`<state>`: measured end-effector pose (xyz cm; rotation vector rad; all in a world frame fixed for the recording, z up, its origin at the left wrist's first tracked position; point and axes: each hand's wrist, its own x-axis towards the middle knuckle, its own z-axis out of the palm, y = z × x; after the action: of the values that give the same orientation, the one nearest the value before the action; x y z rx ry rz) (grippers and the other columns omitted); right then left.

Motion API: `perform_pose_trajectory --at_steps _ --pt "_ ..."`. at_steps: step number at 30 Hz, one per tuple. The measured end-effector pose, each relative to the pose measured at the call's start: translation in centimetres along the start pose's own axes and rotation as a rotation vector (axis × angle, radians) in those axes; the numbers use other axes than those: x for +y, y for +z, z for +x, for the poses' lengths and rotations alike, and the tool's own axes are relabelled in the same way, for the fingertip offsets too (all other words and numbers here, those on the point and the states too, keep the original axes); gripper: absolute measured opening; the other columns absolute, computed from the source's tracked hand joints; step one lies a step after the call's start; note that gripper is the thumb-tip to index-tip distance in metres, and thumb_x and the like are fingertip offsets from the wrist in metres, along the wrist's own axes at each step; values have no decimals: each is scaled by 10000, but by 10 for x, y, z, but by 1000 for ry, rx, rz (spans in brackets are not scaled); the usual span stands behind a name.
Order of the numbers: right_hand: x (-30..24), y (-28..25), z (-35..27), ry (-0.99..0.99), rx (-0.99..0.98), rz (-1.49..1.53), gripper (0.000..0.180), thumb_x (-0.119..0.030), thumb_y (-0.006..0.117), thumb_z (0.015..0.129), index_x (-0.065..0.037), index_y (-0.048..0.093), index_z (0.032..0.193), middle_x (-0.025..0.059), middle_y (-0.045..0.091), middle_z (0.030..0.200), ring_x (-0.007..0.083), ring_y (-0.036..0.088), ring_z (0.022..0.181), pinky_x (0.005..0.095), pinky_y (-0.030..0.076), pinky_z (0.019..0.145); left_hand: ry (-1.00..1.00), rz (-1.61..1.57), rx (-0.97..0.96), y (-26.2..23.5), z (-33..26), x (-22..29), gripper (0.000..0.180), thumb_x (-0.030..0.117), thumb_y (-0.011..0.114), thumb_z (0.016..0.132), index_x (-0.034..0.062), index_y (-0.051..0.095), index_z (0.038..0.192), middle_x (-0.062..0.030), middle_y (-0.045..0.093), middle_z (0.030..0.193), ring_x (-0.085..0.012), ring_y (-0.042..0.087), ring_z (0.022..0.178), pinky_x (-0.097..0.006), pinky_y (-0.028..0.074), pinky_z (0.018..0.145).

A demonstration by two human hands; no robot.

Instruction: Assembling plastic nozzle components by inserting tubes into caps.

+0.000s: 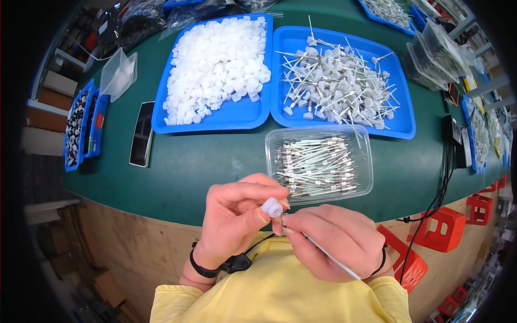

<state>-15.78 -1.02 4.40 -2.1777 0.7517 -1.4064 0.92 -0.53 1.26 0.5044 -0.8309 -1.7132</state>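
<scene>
Right hand [336, 242] angles thin tube [334, 259] up-left (toward white cap [272, 206]).

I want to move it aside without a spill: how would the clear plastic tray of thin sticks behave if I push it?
The clear plastic tray looks thin-walled, so it would probably flex and slide easily on the smooth green table. The thin sticks lie loose inside, so they would likely shift or roll together. It seems light for its size.

Green worktable [204, 161], red plastic stools [441, 229] on floor, cardboard boxes [102, 280] at left
</scene>
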Motion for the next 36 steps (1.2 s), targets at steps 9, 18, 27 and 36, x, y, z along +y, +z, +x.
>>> perform_pose_trajectory --at_steps 9,18,27,36 --pt "-5 1 0 58 5 35 216 93 630 651 110 563 855 152 592 747 223 593 593 270 505 508 -12 -154 0 3 -1 -7 273 -18 644 751 -103 580 1002 -184 540 990 -207 596 790 -273 534 641" --pt "-5 -21 3 461 -38 244 361 -70 675 690 54 563 1010 159 618 830 229 617 650 276 495 573 43 114 39 -2 4 2 277 -120 626 706 -118 580 979 -170 540 965 -184 594 752 -270 537 658" --pt "-2 -29 1 -6 -449 -403 230 -146 666 694 27 564 805 44 458 595 172 471 499 275 371 449 59 407 5 10 -3 15 277 -128 648 685 -102 604 956 -159 556 945 -142 568 775 -243 489 654" --pt "-4 -27 -3 53 -325 3 166 -3 664 642 65 548 740 70 411 541 191 418 408 296 326 358 -62 -46 -90 5 -6 -5 267 -141 653 668 -106 614 930 -157 612 746 -164 591 602 -249 487 520"
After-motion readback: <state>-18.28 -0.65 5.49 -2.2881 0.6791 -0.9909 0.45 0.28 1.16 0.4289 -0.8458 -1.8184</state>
